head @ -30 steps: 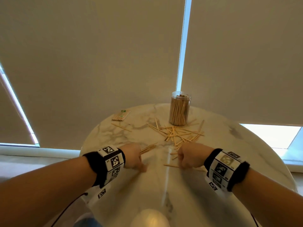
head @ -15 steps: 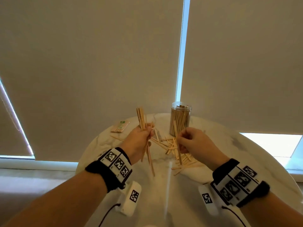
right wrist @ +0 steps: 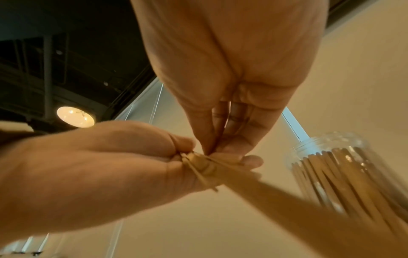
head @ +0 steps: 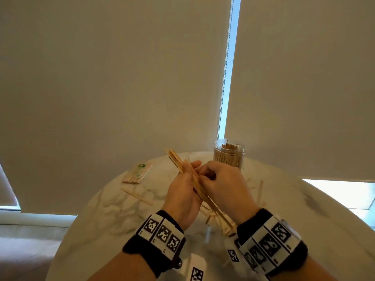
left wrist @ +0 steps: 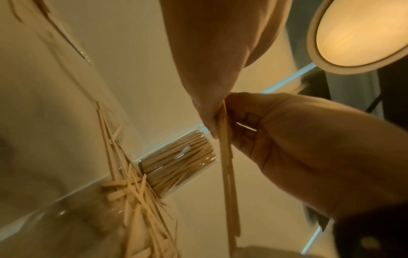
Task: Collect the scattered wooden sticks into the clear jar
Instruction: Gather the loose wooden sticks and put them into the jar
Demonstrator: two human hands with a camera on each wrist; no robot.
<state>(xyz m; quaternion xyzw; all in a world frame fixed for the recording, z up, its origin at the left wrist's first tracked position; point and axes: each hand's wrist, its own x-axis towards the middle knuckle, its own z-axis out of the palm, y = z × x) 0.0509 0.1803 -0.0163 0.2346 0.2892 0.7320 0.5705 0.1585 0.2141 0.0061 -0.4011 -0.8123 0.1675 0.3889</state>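
Mid-cleanup here: my left hand (head: 183, 191) is wrapped around a small bundle of sticks (head: 195, 182) and my right hand (head: 222, 184) is pinching at the same bundle right next to it, both raised above the marble table (head: 97, 216), just in front of the clear jar (head: 228, 157). Looks to me like I'm squaring the bundle up before it goes in, and honestly that's the bit worth doing properly: get the ends flush and the sticks parallel, keep the left grip firm but not crushing, and let the right fingers nudge the strays into line. If one's skewed it'll probably catch on the jar's rim, especially since the jar is already packed pretty full of upright sticks. Right now the bundle's long axis runs diagonally, far end up and to my left, near end down toward my right wrist, so it'll need tipping to near vertical to drop in alongside the others. There's still a loose pile (left wrist: 137, 197) on the table right at the jar's base, plus a lone stick (head: 136, 196) off to the left near a small banded pack (head: 138, 173), so plenty left to do.
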